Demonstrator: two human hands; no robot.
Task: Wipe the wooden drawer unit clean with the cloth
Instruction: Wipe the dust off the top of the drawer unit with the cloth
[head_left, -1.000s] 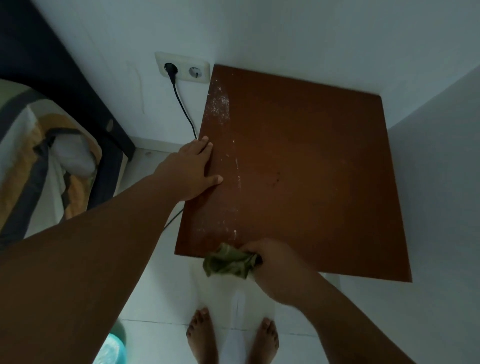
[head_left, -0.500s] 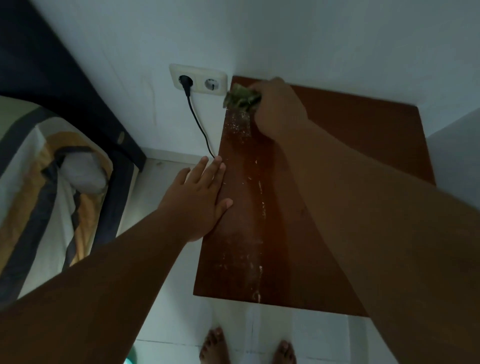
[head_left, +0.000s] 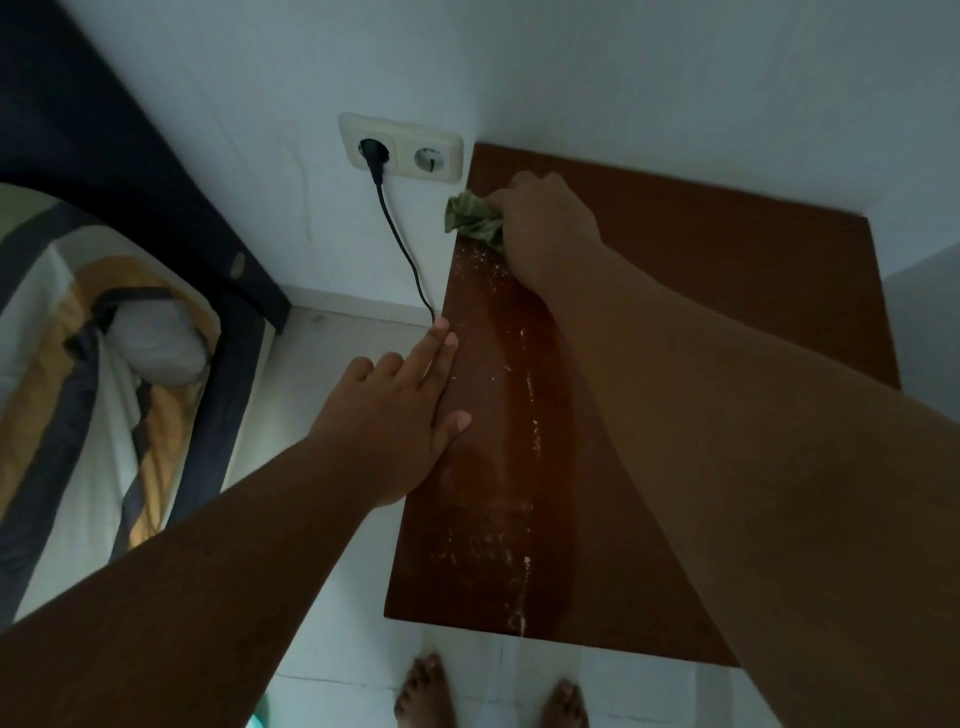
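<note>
The wooden drawer unit (head_left: 727, 291) shows its reddish-brown top, set into the corner of white walls. White dust streaks run along its left part. My right hand (head_left: 545, 228) is shut on a crumpled green cloth (head_left: 474, 221) pressed on the top near the far left corner. My left hand (head_left: 395, 415) lies flat with fingers spread on the unit's left edge, holding nothing. My right forearm hides much of the top's middle.
A double wall socket (head_left: 400, 150) with a black plug and cable (head_left: 402, 249) sits just left of the unit. A bed with striped bedding (head_left: 78, 374) is at the left. My bare feet (head_left: 423, 693) stand on the white tiled floor.
My right hand carried the cloth from the near edge up to the far left corner, then drew it slightly back. The left hand stayed on the left edge.
</note>
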